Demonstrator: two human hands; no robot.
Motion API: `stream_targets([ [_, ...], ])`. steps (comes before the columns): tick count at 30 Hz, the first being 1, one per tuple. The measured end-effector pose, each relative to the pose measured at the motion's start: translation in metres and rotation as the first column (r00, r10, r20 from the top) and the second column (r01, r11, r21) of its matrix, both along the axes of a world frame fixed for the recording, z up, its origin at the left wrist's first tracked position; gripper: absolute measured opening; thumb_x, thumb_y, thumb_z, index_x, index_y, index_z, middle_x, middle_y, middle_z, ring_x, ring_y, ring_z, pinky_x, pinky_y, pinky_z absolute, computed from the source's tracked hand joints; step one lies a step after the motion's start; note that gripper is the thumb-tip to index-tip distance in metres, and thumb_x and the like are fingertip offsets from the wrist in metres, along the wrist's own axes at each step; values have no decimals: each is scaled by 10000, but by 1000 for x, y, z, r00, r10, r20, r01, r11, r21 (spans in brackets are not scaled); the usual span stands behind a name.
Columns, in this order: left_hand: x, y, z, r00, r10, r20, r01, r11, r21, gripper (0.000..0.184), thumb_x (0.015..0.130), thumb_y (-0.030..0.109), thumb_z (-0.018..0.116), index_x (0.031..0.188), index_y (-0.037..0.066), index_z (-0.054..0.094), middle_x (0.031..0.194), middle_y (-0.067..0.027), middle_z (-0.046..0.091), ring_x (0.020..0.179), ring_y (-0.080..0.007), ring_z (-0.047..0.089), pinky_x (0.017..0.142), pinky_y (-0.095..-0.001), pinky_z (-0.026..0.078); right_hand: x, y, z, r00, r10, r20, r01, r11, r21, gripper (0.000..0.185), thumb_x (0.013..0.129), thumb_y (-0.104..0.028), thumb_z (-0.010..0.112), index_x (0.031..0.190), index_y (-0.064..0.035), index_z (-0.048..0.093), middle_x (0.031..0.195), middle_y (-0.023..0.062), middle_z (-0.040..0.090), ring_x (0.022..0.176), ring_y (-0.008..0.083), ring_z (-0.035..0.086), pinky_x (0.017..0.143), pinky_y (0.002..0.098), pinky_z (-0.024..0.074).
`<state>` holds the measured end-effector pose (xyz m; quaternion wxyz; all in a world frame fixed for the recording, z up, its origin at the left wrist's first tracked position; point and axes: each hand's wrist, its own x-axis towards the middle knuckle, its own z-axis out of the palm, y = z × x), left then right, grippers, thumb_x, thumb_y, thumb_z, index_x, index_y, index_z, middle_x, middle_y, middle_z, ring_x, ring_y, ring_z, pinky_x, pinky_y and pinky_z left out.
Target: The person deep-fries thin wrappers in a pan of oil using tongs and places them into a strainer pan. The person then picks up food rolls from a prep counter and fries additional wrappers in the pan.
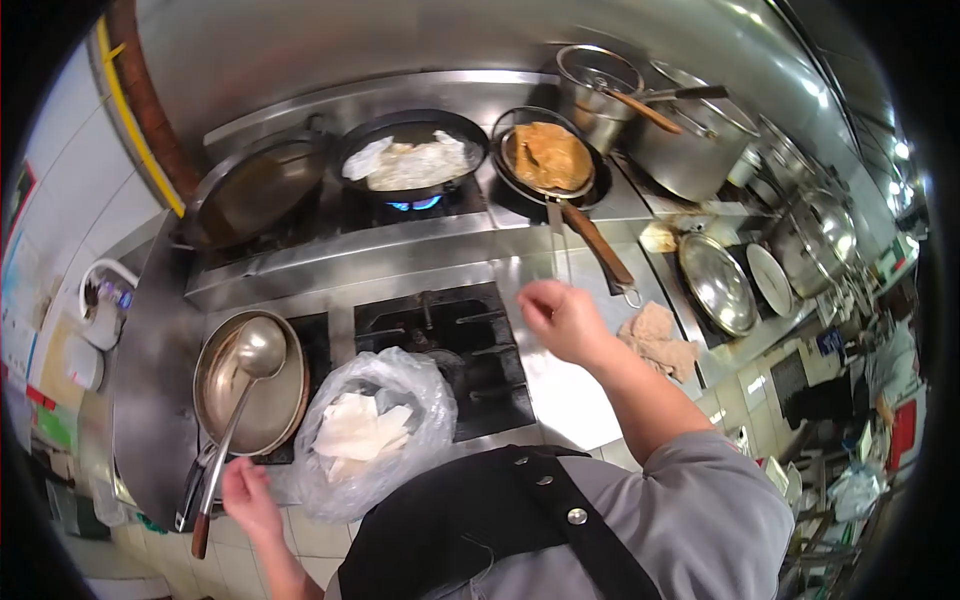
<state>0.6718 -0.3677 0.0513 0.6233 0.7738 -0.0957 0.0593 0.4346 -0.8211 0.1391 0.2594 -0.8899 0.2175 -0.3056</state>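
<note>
My right hand (565, 322) is over the steel counter with its fingers curled in. A narrow metal utensil (560, 245) runs from the strainer down to this hand; whether the fingers grip it is unclear. A wooden-handled strainer (602, 240) rests over a black pan, with a browned flat sheet of food (548, 157) in it. My left hand (252, 497), fingers loosely bent and apart, is beside the ladle (240, 410) and holds nothing visible. That ladle lies in a shallow metal pan (205, 385). Between my hands, a clear plastic bag (430, 400) holds pale flat sheets (355, 435).
White sheets (420, 165) lie in a black wok (365, 135) over a blue flame (415, 204). Another dark wok (255, 195) stands left. Large steel pots (685, 165) are at back right. A folded cloth (660, 345) and metal lid (718, 283) lie right.
</note>
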Motion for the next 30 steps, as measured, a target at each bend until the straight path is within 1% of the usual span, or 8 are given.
stream_targets([
  [5, 0, 11, 22, 994, 59, 89, -66, 995, 75, 182, 1015, 174, 532, 1042, 12, 611, 766, -11, 580, 678, -76, 532, 609, -216, 451, -27, -38, 73, 953, -299, 49, 303, 932, -201, 79, 867, -142, 642, 913, -91, 682, 878, 160, 681, 782, 373, 659, 687, 423, 530],
  [9, 2, 18, 20, 983, 83, 164, -84, 996, 0, 192, 1016, 192, 536, 1030, 19, 617, 746, -7, 568, 643, -77, 501, 584, -211, 417, -46, -125, 66, 877, -481, -13, 460, 846, -270, 153, 881, -201, 605, 955, -112, 705, 905, 186, 688, 884, 393, 658, 768, 455, 534],
  [12, 3, 43, 20, 964, 203, 172, -202, 979, -21, 197, 1010, 205, 554, 1000, 23, 628, 710, 1, 551, 626, -71, 479, 567, -214, 392, -79, -175, 49, 705, -660, -259, 608, 751, -258, 225, 874, -221, 592, 967, -48, 703, 894, 216, 693, 868, 392, 672, 788, 442, 531],
  [15, -4, 68, 23, 888, 433, 152, -431, 901, -51, 201, 992, 226, 588, 994, 36, 654, 675, 27, 518, 597, -53, 422, 545, -210, 343, -139, -218, -1, 508, -669, -543, 576, 732, -364, 267, 852, -208, 564, 888, 9, 715, 947, 234, 697, 913, 411, 668, 812, 472, 529],
  [17, -7, 96, 12, 861, 502, 85, -485, 859, -165, 190, 985, 222, 596, 986, 40, 650, 675, 32, 508, 591, -47, 394, 540, -207, 319, -155, -212, -34, 352, -510, -785, 278, 858, -433, 251, 825, -189, 594, 960, -32, 735, 992, 212, 704, 902, 381, 685, 797, 431, 544],
  [20, -9, 111, 14, 782, 623, 35, -591, 757, -278, 179, 978, 219, 604, 925, 50, 622, 670, 39, 481, 595, -44, 368, 543, -204, 300, -141, -147, -72, 484, -268, -833, 394, 917, -66, 491, 751, -460, 739, 1138, -157, 728, 1076, 141, 714, 1040, 304, 666, 921, 397, 515],
  [22, -3, 125, 18, 743, 669, 27, -632, 714, -303, 185, 977, 220, 604, 886, 59, 595, 666, 44, 459, 599, -44, 356, 547, -203, 294, -122, -100, -76, 569, -296, -767, 395, 917, -61, 795, 675, -498, 830, 1291, -49, 601, 1067, 145, 710, 975, 294, 685, 863, 366, 530],
  [30, 18, 90, 70, 803, 588, 97, -499, 752, -431, 154, 996, 207, 574, 960, 60, 605, 679, 47, 432, 635, -45, 404, 590, -204, 349, -106, -70, -116, 650, -304, -697, 383, 923, -46, 529, 769, -289, 717, 1146, 54, 580, 981, 243, 691, 940, 378, 677, 849, 430, 530],
])
